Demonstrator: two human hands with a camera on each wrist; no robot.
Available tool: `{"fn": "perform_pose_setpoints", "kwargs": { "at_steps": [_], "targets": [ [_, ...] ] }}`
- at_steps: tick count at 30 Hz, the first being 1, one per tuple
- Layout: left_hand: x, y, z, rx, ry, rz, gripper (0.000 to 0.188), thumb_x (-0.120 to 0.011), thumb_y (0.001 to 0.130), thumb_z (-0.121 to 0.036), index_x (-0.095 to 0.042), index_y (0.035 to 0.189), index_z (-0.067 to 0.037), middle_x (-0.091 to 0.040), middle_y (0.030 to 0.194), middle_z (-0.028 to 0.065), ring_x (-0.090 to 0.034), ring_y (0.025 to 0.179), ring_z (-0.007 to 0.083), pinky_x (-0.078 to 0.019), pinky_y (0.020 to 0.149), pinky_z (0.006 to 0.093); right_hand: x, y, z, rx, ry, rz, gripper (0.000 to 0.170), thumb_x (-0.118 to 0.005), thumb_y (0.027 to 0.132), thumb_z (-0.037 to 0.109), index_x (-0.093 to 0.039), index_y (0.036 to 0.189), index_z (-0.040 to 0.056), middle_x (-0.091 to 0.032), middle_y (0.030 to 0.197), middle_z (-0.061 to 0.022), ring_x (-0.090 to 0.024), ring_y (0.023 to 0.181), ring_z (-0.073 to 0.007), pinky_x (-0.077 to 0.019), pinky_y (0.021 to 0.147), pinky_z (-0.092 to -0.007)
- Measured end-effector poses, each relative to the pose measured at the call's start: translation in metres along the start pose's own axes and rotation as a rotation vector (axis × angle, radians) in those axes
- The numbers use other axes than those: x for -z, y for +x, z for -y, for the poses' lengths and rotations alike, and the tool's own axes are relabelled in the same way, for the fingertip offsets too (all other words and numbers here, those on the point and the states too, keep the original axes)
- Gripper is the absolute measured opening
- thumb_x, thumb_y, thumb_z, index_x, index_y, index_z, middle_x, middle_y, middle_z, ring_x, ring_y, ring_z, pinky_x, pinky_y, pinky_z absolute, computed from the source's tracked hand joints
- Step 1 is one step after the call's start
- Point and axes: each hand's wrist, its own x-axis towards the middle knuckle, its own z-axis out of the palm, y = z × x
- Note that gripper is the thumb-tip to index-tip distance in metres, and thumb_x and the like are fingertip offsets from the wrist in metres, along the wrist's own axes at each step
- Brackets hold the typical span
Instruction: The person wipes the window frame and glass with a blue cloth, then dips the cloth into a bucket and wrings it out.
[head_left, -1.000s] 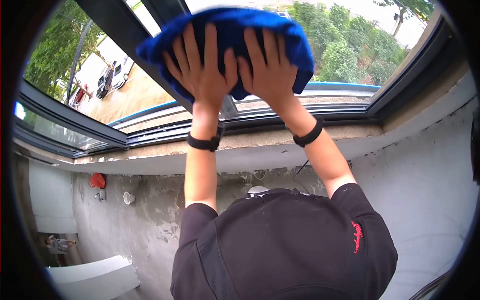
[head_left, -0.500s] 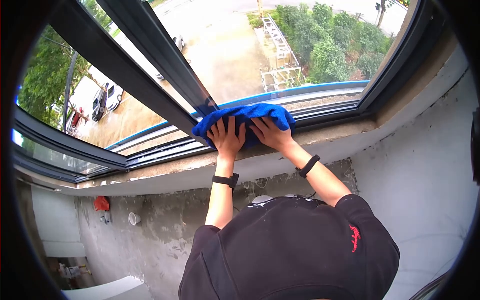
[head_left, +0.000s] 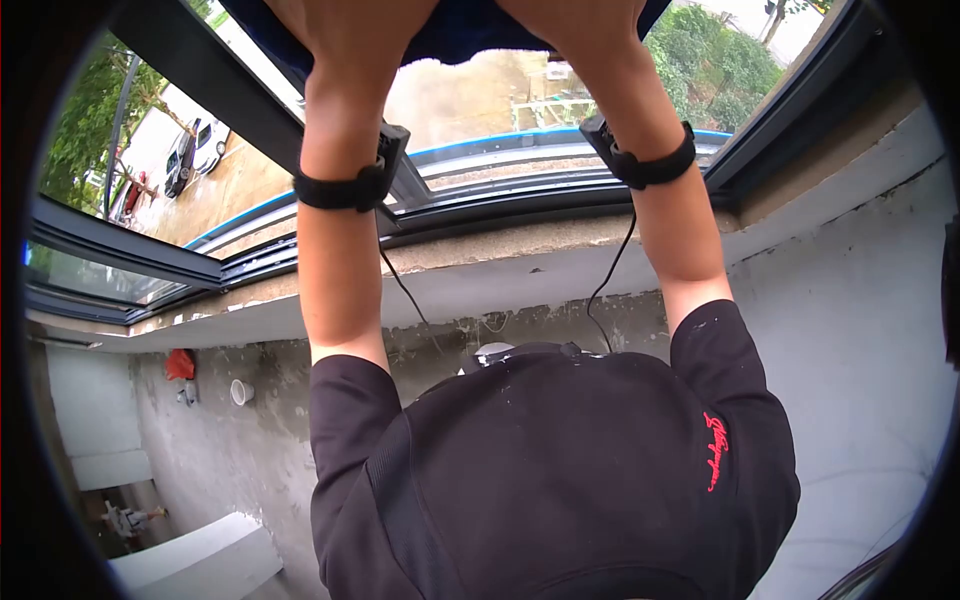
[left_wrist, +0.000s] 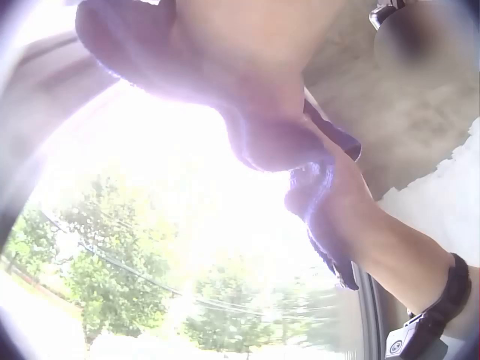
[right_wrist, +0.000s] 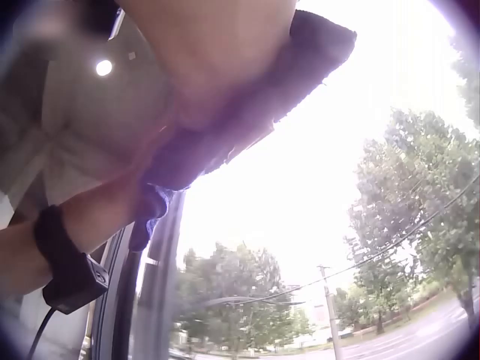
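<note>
My left hand point(head_left: 355, 25) is on the blue cloth point(head_left: 470, 35), well above the window's bottom rail point(head_left: 520, 206), fingers hidden, so I can't tell its grip. The blue cloth, above that rail, should be light, soft, floppy, best held flat by both halves. My right hand point(head_left: 585, 25), apart from my left, is above the rail too, grip unclear.

My cloth point(head_left: 470, 40) looks fuzzy and matt above the lower window rail point(head_left: 520, 207), smooth dark metal; below that rail, the sill point(head_left: 520, 245) is rough, concrete-like.
</note>
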Motion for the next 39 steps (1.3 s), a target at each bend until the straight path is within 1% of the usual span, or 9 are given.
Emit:
{"fn": "perform_pose_setpoints", "kwargs": {
  "at_steps": [2,4,7,8,9,13,23,36,39],
  "targets": [
    [-0.009,0.002,0.001,-0.095,0.073,-0.079,0.049,-0.057,0.096,-0.03,-0.056,0.14,-0.011,-0.049,0.147,0.0168,-0.045,0.134,0.0395,-0.0271,0.111,0.0573,0.008,0.0,-0.001,-0.199,0.082,0.203,0.062,-0.059,0.091,0.035,-0.05,0.146,0.0099,-0.049,0.148,-0.0203,-0.047,0.135,-0.0379,-0.0419,0.097,-0.0506],
    [-0.012,-0.01,-0.006,-0.119,0.108,-0.097,0.049,-0.056,0.096,-0.029,-0.055,0.141,-0.01,-0.049,0.147,0.017,-0.044,0.135,0.0396,-0.0267,0.112,0.0573,-0.033,-0.022,-0.042,0.292,-0.121,-0.298,0.063,-0.059,0.091,0.038,-0.05,0.146,0.0096,-0.047,0.149,-0.0212,-0.047,0.134,-0.0388,-0.0394,0.098,-0.0526],
    [0.017,-0.035,-0.042,-0.083,0.16,0.004,0.053,-0.056,0.095,-0.034,-0.055,0.142,-0.01,-0.048,0.148,0.0176,-0.044,0.135,0.0397,-0.0253,0.113,0.0589,-0.028,-0.064,-0.05,0.263,-0.206,-0.215,0.063,-0.059,0.09,0.039,-0.05,0.146,0.0103,-0.047,0.147,-0.0231,-0.047,0.132,-0.0407,-0.0394,0.099,-0.0525],
    [0.042,-0.035,-0.067,0.243,-0.214,0.148,0.052,-0.057,0.094,-0.032,-0.056,0.141,-0.01,-0.048,0.148,0.0175,-0.044,0.135,0.0397,-0.0258,0.113,0.0592,-0.031,-0.084,-0.052,0.221,-0.178,-0.194,0.063,-0.06,0.089,0.037,-0.05,0.146,0.0103,-0.047,0.148,-0.0225,-0.048,0.132,-0.0406,-0.0382,0.1,-0.0552],
    [0.035,-0.063,-0.073,0.206,-0.107,0.202,0.053,-0.058,0.092,-0.042,-0.059,0.138,-0.015,-0.05,0.145,0.0167,-0.047,0.13,0.0395,-0.0246,0.111,0.0616,-0.025,-0.109,-0.046,0.084,-0.292,-0.095,0.052,-0.064,0.085,0.048,-0.064,0.133,0.026,-0.062,0.13,-0.0066,-0.061,0.109,-0.0268,-0.0434,0.084,-0.0418],
    [0.038,-0.153,-0.115,0.264,-0.062,0.257,0.05,-0.061,0.085,-0.053,-0.068,0.128,-0.028,-0.059,0.135,0.0085,-0.052,0.12,0.0346,-0.0243,0.108,0.0622,-0.038,-0.199,-0.07,0.142,-0.266,-0.099,0.061,-0.056,0.088,0.05,-0.061,0.135,0.0113,-0.057,0.131,-0.0241,-0.055,0.111,-0.043,-0.0354,0.083,-0.0469],
    [0.084,-0.263,-0.172,0.29,-0.171,0.537,0.046,-0.068,0.084,-0.041,-0.066,0.121,-0.014,-0.055,0.129,0.02,-0.05,0.112,0.0436,-0.0309,0.092,0.0612,-0.017,-0.332,-0.064,-0.125,-0.204,0.39,0.05,-0.066,0.084,0.045,-0.064,0.122,0.0124,-0.059,0.108,-0.0139,-0.056,0.094,-0.0347,-0.0403,0.076,-0.0451],
    [0.011,-0.015,-0.098,0.22,-0.106,0.091,0.051,-0.063,0.088,-0.042,-0.063,0.133,-0.019,-0.054,0.142,0.0146,-0.051,0.127,0.0353,-0.0284,0.106,0.0593,-0.003,-0.066,-0.08,0.168,-0.206,-0.221,0.06,-0.065,0.082,0.044,-0.058,0.139,0.0241,-0.055,0.141,-0.0097,-0.057,0.121,-0.0256,-0.0404,0.079,-0.0444],
    [-0.01,0.048,-0.098,0.503,-0.665,-0.189,0.049,-0.061,0.09,-0.031,-0.06,0.136,-0.012,-0.051,0.145,0.0162,-0.047,0.131,0.0374,-0.0281,0.11,0.0585,0.024,0.001,-0.07,0.176,-0.128,-0.134,0.063,-0.06,0.088,0.034,-0.049,0.146,0.0097,-0.045,0.149,-0.0221,-0.048,0.132,-0.0411,-0.0369,0.1,-0.0581]
  ]
}}
